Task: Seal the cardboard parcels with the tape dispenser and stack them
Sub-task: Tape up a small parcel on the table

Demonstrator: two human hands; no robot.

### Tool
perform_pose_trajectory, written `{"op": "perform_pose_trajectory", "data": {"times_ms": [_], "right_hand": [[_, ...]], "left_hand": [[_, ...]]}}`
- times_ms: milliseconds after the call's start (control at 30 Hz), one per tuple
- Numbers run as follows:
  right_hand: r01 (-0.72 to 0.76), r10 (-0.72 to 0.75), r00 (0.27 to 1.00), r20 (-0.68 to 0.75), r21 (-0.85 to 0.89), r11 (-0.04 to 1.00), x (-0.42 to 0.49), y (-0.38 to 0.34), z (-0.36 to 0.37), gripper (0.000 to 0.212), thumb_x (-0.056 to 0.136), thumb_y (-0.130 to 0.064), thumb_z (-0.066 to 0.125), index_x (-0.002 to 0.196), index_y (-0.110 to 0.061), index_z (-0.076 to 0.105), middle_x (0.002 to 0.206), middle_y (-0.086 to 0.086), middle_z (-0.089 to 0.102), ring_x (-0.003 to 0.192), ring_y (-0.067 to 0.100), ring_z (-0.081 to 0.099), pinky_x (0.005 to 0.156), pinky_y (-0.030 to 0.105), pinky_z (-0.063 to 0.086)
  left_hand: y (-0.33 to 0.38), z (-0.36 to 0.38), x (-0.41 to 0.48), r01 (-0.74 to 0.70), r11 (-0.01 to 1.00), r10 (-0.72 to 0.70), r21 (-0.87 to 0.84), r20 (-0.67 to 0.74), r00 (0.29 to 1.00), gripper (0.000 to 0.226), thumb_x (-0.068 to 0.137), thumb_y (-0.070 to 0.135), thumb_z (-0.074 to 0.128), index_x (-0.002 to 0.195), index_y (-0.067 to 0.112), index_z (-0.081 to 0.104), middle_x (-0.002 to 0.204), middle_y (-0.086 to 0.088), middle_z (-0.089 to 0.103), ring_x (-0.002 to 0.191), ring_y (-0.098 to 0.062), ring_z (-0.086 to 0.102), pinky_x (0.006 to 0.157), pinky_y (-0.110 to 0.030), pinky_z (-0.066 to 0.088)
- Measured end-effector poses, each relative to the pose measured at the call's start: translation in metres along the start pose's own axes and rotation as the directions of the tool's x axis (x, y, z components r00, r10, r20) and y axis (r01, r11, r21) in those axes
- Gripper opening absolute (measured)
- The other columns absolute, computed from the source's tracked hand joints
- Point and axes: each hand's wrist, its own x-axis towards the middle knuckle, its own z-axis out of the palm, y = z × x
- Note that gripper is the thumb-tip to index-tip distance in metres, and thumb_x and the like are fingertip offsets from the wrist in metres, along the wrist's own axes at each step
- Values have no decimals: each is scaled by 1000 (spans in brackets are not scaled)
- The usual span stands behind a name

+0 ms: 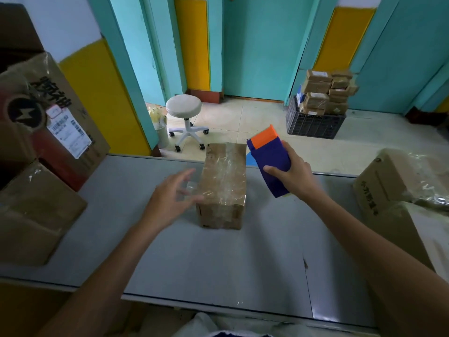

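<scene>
One parcel (pixel 222 184) sits on the bench (pixel 218 263), near the far edge at mid-length, long side running away from the person, top and sides covered in clear tape. Left hand (pixel 173 198) is open, fingers spread, just beside the parcel's left side; blurred, so contact can't be told. It holds nothing. Right hand (pixel 290 175) is closed around one dispenser (pixel 269 160), blue body with orange end, held up in the air just right of the parcel, orange end tilted toward the far edge. Two big boxes at the bench's left end: a near one (pixel 34 215) and a far one (pixel 56 122) with a label. Two more boxes (pixel 398 183) at the right end. On the floor beyond: one stool (pixel 185 113), one black crate (pixel 313 124) with a stack of small parcels (pixel 325 93) on it, too many to count surely.
</scene>
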Motion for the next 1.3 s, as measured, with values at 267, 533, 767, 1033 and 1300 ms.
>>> {"op": "perform_pose_trajectory", "data": {"times_ms": [267, 533, 767, 1033, 1300], "right_hand": [[-14, 21, 998, -66, 101, 995, 15, -27, 37, 82, 85, -33, 67, 149, -22, 17, 134, 6, 51, 114, 24, 51, 80, 32, 44], [-75, 94, 992, -79, 214, 974, 11, -16, 47, 77, 83, -32, 70, 145, -21, 26, 124, -6, 49, 102, 8, 44, 63, 9, 35], [-143, 168, 984, -59, 306, 941, 7, -16, 57, 75, 74, -35, 78, 137, -19, 39, 123, -4, 56, 110, 16, 54, 87, 32, 49], [-80, 98, 994, -42, 320, 944, -9, -31, 79, 82, 71, -32, 81, 138, -22, 35, 111, -13, 50, 100, 8, 49, 82, 23, 46], [-72, 78, 997, -11, 277, 958, -4, -9, 46, 81, 70, -27, 82, 138, -23, 39, 118, -4, 59, 104, 15, 57, 77, 26, 50]], "left_hand": [[-34, 32, -13, -332, 877, 379, 347, -74, 923, 72, 58, 17, 88, 118, 21, 49, 73, -5, 71, 57, -23, 66, 53, -31, 55], [14, 37, -28, -102, 829, 102, 549, 31, 994, 81, 87, 59, 41, 146, 5, 24, 100, -10, 67, 81, -27, 63, 69, -34, 49], [42, 72, -37, 347, 937, -348, 49, 9, 938, 113, 78, 61, 58, 146, 13, -18, 143, -18, 22, 128, -32, 35, 102, -38, 35], [39, 86, -17, 478, 816, -558, -325, -224, 799, 129, 54, 62, 76, 147, 19, -2, 148, -14, 8, 136, -28, 20, 99, -43, 38], [22, 68, -8, 413, 906, -423, -95, -239, 874, 119, 59, 45, 81, 147, 18, 5, 147, -9, 8, 136, -27, 20, 98, -43, 39]]}}
